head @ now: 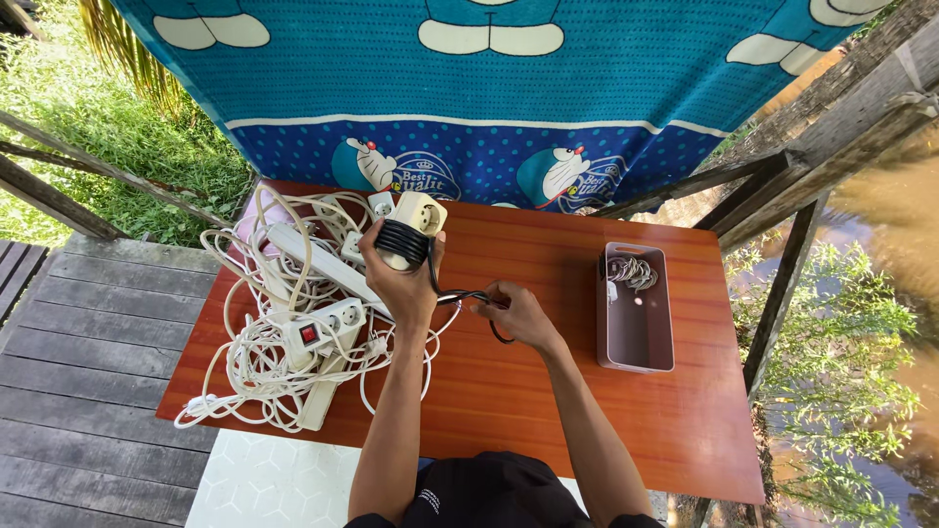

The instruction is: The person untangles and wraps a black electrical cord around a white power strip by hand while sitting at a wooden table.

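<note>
Socket block (416, 217), half hidden by left hand (403, 279)

We cannot see the part of the socket block (416, 217) that lies under the black cable (402, 242) wound round it and under our left hand (401, 279). Our right hand (516, 311) hides the cable's end. The bundle in the grey box (636, 344) is too small to identify.
</note>
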